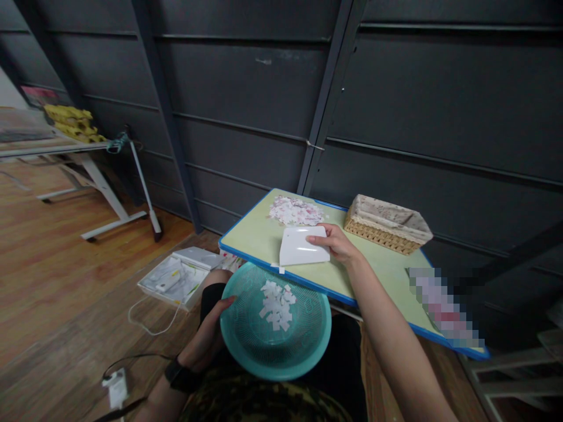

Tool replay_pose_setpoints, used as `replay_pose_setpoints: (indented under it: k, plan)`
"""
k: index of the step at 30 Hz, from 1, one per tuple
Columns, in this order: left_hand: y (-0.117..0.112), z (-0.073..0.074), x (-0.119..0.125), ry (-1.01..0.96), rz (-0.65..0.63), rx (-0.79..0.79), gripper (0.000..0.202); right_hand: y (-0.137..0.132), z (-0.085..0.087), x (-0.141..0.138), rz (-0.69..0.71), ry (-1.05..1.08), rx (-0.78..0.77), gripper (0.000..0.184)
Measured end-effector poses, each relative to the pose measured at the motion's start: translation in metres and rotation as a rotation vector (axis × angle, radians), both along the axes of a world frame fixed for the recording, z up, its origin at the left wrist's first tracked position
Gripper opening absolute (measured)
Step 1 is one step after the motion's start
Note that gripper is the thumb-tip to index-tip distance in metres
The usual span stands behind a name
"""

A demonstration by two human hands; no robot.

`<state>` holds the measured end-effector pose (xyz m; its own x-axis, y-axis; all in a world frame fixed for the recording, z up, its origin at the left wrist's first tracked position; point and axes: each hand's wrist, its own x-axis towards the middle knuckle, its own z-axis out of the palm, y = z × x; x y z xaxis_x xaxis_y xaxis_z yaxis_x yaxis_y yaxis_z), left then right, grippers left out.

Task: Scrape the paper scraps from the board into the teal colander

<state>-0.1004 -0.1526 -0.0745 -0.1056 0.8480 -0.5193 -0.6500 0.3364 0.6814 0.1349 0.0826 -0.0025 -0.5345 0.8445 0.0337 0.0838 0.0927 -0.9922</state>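
Note:
My right hand (336, 241) grips a flat white plastic scraper (294, 249) by its right side, thumb on top. The scraper is over the front edge of a pale green table (246, 234) with a blue rim. Behind it lies a heap of small pinkish-white paper pieces (294, 211). Below the edge, a turquoise plastic colander (308, 346) rests on my lap, with loose white paper pieces (277, 302) in its bottom. My left hand (215, 322) holds the colander's left rim, thumb inside. A few scraps hang at the table edge near the scraper's lower left corner.
A lined wicker basket (380, 234) stands at the table's back right, and a pixelated item (444, 310) lies at its right end. An open white box (176, 275) with a cable and a power strip (116, 390) are on the floor at left. A dark panelled wall (246, 76) rises behind.

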Motion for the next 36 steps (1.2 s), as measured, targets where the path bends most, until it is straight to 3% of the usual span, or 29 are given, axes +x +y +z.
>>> replay_pose_setpoints:
  k: [4, 10, 16, 20, 22, 24, 26, 28, 36]
  plan:
    - [0.000, -0.007, -0.002, -0.020, -0.026, 0.009, 0.036, 0.001, -0.002, -0.001, -0.049, 0.038, 0.007, 0.040]
    - [0.002, -0.009, -0.001, -0.051, -0.005, 0.034, 0.045, 0.000, -0.004, -0.003, 0.049, -0.068, 0.002, 0.037]
    - [-0.001, -0.007, 0.000, -0.028, 0.002, 0.000, 0.031, 0.001, -0.003, 0.001, -0.034, 0.022, -0.031, 0.040]
    - [0.000, -0.006, 0.001, -0.004, 0.017, 0.003, 0.025, 0.003, -0.003, 0.002, 0.005, 0.002, -0.013, 0.042]
    - [0.001, -0.007, 0.001, -0.017, 0.014, 0.026, 0.026, 0.008, -0.004, 0.002, -0.119, 0.077, 0.053, 0.043]
    - [0.001, -0.008, 0.001, -0.028, 0.009, 0.045, 0.026, 0.015, -0.005, 0.002, -0.368, 0.141, 0.170, 0.044]
    - [0.001, -0.008, 0.001, -0.034, 0.005, 0.057, 0.024, 0.022, -0.006, 0.002, -0.601, 0.112, 0.305, 0.043]
    - [0.000, -0.007, 0.001, -0.037, 0.007, 0.066, 0.022, 0.027, -0.008, 0.001, -0.709, 0.033, 0.424, 0.042]
    - [0.001, -0.007, 0.004, -0.045, -0.004, 0.028, 0.017, 0.038, -0.011, -0.026, -0.496, -0.239, 0.665, 0.037]
